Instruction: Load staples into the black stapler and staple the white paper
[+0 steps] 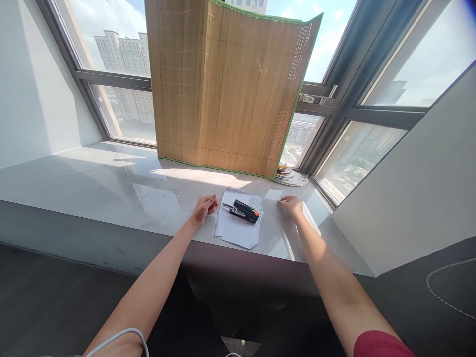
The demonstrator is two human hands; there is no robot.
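Observation:
A black stapler (243, 211) with an orange tab lies on its side, its jaws apart, on a stack of white paper (238, 233). The paper's upper right corner carries dark printed or scribbled marks. To the left of the paper my left hand (206, 209) rests on the sill, fingers curled in a loose fist with nothing visible in them. My right hand (292, 206) lies on the sill to the right, its fingers drawn together, and no object shows between them. Neither hand touches the stapler.
A bamboo mat (230, 89) with green edging stands upright against the window behind the paper. Stacked plates or discs (286, 174) sit at its lower right corner. Under my right forearm is a white curved-edged object (311, 219). The tiled sill (92, 183) ends at a front edge.

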